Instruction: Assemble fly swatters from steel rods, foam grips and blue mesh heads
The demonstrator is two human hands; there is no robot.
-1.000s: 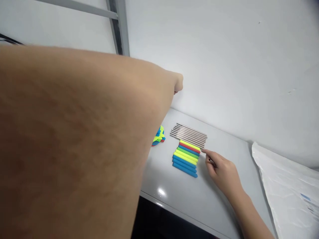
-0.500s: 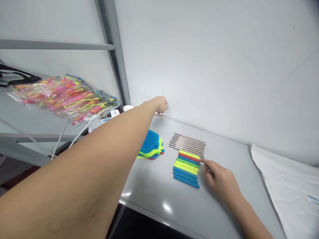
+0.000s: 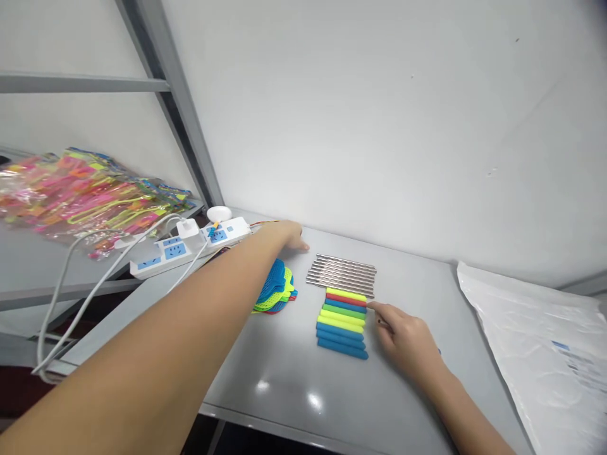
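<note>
My left hand [image 3: 290,234] reaches far across the grey table [image 3: 408,392] and rests palm down near the wall, just left of a row of several metal rods [image 3: 342,275]; its fingers are mostly hidden. My right hand [image 3: 406,341] lies on the table with loosely curled fingers, its index fingertip touching the right ends of several coloured handles [image 3: 343,322] stacked in a row below the rods. A pile of blue, yellow and green mesh heads [image 3: 275,294] sits beside my left forearm.
A white power strip [image 3: 184,248] with a plugged charger and cables lies at the table's left end. A bag of bright coloured items [image 3: 80,196] rests on a grey shelf at left. A white plastic bag [image 3: 545,354] covers the right side.
My left arm has dropped from in front of the camera and stretched to the table's back edge. The view has swung left, revealing the shelf and power strip. My right hand has stayed by the handles.
</note>
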